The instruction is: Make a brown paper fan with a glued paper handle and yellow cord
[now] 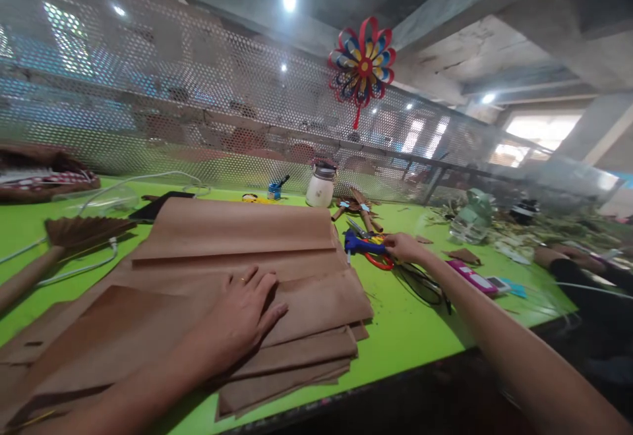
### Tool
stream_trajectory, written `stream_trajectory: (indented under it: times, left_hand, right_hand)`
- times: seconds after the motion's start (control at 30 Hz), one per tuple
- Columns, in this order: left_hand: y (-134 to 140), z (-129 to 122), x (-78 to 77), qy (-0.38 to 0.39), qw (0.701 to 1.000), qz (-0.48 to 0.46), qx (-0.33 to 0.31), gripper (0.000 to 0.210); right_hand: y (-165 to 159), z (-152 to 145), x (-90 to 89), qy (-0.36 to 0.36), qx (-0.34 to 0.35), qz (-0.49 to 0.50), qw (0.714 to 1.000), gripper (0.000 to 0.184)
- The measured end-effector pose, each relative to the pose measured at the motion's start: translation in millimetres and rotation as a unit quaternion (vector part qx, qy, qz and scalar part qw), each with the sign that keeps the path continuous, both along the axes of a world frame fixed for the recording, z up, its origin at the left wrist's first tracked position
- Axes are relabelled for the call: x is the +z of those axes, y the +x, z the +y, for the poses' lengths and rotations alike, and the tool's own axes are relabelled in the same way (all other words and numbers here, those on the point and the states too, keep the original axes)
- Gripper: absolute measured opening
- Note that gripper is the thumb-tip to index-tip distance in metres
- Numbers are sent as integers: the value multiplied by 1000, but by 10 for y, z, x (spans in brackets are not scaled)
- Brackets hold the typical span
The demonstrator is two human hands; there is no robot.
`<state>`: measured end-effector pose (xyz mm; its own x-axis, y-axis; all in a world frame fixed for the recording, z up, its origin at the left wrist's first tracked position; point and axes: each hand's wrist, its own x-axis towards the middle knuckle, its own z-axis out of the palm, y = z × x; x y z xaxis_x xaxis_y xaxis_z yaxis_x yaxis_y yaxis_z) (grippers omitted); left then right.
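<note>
My left hand [242,313] lies spread on a stack of brown paper sheets [297,303], a ring on one finger. Along the far side of the stack the top paper curls over in a broad fold [242,227]. To the right, my right hand [403,248] pinches the near end of a blue tool [364,244] with a short crosswise head and a pale tip pointing down; its exact kind is unclear. Under and beside the tool are red-orange scissor handles [380,261], other small tools, and a pair of dark-rimmed glasses [420,285].
A pleated brown paper piece [84,231] with a rolled stem and a white cable lie left. Behind the stack stand a white jar [321,184] and a small blue bottle [274,190]. A pink phone-like item [472,277] lies right, near another person's hands [568,258].
</note>
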<state>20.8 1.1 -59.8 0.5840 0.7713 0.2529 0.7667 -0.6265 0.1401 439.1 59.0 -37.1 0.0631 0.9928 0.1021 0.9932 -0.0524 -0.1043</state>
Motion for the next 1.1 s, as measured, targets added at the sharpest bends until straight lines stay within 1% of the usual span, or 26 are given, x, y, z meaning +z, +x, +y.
stream_trajectory:
  times: [0.07, 0.17, 0.23, 0.27, 0.37, 0.47, 0.53, 0.63, 0.7, 0.8, 0.93, 1.1]
  left_hand:
    - [3, -8, 10, 1, 1000, 6, 2, 48]
    - [9, -13, 16, 4, 1000, 11, 0, 48]
    - [12, -11, 11, 7, 1000, 12, 0, 48]
    - [13, -9, 7, 9, 1000, 11, -1, 48]
    - [13, 2, -12, 17, 1000, 5, 1, 47]
    - [10, 23, -40, 22, 1000, -1, 3, 47]
    - [8, 43, -68, 24, 1000, -5, 2, 48]
    - [8, 71, -109, 28, 1000, -6, -2, 48]
    - [12, 81, -123, 27, 1000, -1, 0, 46]
    - [14, 77, -117, 23, 1000, 5, 5, 44]
    - [2, 49, -90, 19, 1000, 6, 4, 45]
    - [0, 30, -84, 25, 1000, 6, 3, 45]
  right_hand:
    - [-23, 47, 34, 10, -3, -1, 1000, 25]
    - [-63, 36, 101, 39, -6, -2, 999, 32]
    - [-130, 2, 134, 46, 19, -4, 999, 33]
    - [-179, -14, 139, 43, 38, -6, 998, 30]
    - [-351, -38, 101, 35, 78, -25, 996, 26]
    - [-482, -41, 19, 46, 76, -47, 995, 28]
    - [-495, -48, -17, 53, 70, -52, 995, 26]
    - [-363, -44, 0, 59, 51, -53, 996, 26]
    - [-192, -5, 48, 56, 19, -59, 997, 31]
    - [81, 127, 111, 19, -23, -73, 997, 28]
    - [275, 354, 107, -59, -17, -86, 994, 31]
    - [299, 534, 74, -114, -3, -129, 985, 29]
